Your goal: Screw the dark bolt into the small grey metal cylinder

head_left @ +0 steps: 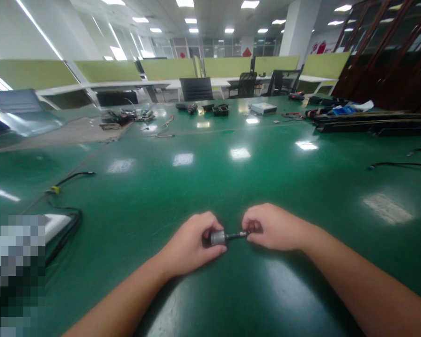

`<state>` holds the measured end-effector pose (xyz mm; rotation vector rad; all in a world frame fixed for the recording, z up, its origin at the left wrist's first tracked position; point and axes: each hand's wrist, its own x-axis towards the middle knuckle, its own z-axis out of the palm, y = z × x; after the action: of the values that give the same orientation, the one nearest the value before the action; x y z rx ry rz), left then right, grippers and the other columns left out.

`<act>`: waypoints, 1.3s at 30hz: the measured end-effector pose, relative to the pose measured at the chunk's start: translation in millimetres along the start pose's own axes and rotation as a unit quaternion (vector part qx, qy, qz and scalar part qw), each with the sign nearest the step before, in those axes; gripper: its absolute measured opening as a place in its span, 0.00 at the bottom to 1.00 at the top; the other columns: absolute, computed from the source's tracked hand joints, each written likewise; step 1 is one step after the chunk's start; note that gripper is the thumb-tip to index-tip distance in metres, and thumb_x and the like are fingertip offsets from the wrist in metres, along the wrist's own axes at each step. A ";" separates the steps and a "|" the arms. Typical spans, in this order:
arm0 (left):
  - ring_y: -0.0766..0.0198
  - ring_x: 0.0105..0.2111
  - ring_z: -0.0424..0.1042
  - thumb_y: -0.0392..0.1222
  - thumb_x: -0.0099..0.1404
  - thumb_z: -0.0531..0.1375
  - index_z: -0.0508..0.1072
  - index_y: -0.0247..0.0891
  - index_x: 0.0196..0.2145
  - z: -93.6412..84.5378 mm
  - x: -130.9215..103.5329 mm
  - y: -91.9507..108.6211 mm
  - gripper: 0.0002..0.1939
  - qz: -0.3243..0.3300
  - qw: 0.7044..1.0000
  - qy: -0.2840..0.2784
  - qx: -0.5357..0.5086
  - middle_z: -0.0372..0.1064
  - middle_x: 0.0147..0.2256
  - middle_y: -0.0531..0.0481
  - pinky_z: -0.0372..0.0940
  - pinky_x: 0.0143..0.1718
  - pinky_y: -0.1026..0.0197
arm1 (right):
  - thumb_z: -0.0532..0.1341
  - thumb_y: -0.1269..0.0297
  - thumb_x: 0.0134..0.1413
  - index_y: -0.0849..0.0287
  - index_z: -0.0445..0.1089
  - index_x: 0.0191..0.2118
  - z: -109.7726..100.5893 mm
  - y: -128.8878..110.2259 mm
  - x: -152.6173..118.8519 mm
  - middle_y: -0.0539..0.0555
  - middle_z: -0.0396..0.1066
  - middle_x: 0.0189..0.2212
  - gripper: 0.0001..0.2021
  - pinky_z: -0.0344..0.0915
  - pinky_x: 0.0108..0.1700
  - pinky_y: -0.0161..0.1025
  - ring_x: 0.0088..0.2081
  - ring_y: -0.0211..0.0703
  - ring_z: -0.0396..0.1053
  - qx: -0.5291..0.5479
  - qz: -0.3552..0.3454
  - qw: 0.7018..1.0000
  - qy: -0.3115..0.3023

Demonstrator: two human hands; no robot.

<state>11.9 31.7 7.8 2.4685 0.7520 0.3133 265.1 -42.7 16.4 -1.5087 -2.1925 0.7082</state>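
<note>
My left hand [196, 243] is wrapped round a short silver-grey metal cylinder [218, 238], thumb along its near side and fingers on the far side. From the cylinder's right end a thin dark rod with a brighter tip [236, 235] points toward my right hand [273, 228]. The thumb and fingers of that hand pinch the rod's tip. Whether rod and cylinder are one piece I cannot tell. Both hands are low over the green tabletop [203, 187], close to the near edge of the view.
A white device with black cables [58, 222] lies at the left, partly pixelated. Short black cables [400, 164] rest at the right. Farther back are a silver box [263, 108], dark metal rails [358, 122], a heap of parts [126, 116] and chairs [196, 89].
</note>
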 end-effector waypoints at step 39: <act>0.63 0.32 0.67 0.46 0.64 0.64 0.76 0.40 0.40 1.3 0.0 0.1 0.09 0.009 1.000 0.024 -0.012 0.70 0.32 0.52 0.59 0.36 0.61 | 0.67 0.68 0.50 0.56 0.73 0.39 34.2 -13.6 14.5 0.48 0.74 0.32 0.09 0.59 0.39 0.37 0.35 0.40 0.67 -0.002 -0.042 0.995 0.088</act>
<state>12.4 31.1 6.7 2.4548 0.7411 0.3862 230.3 -39.6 -2.3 -1.4151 -2.1103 0.5234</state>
